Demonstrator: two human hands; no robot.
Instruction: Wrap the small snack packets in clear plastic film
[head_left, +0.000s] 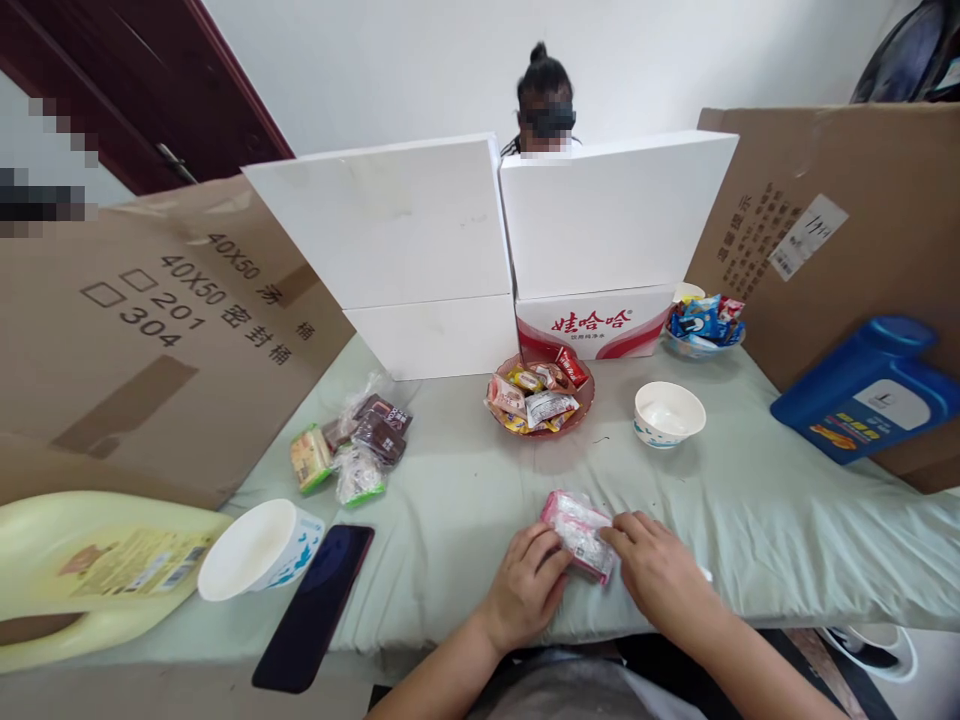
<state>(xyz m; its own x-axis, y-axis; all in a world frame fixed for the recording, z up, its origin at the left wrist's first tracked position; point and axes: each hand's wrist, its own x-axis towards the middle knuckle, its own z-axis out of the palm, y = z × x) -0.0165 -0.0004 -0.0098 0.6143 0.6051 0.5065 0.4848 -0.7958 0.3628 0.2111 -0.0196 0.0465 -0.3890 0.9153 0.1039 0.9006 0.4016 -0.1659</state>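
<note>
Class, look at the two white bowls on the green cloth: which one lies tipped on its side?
The bowl at the left, beside the dark phone; the other bowl stands upright.

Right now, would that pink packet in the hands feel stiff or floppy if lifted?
Probably floppy: the pink packet looks like thin crinkled plastic wrap. Likely light, as the left hand and right hand grip it with fingertips only. Its glossy film may be slightly slippery.
</note>
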